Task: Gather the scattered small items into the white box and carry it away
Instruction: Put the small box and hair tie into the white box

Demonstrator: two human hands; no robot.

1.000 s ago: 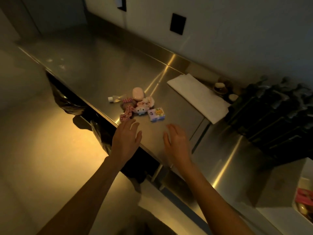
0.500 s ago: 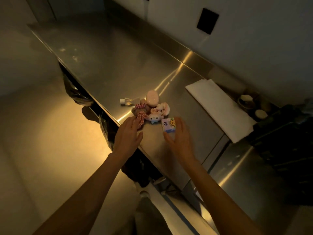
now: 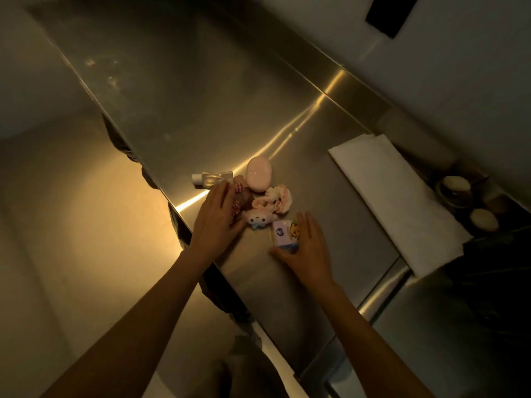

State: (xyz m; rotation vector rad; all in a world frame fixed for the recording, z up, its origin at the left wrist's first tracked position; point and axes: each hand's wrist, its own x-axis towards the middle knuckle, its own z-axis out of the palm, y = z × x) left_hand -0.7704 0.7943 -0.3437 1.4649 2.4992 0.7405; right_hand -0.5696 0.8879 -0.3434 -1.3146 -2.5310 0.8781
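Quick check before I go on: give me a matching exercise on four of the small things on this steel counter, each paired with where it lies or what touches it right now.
Things:
1. clear bottle
2. pink oval case
3. small packet
4. folded white cloth

Places:
A. between the thumb and fingers of the right hand
B. farthest back in the pile, beside the bottle
C. off to the right, apart from the pile
D. lying on its side just past the fingertips of the left hand

Pairs: 1-D, 2-B, 3-A, 4-C
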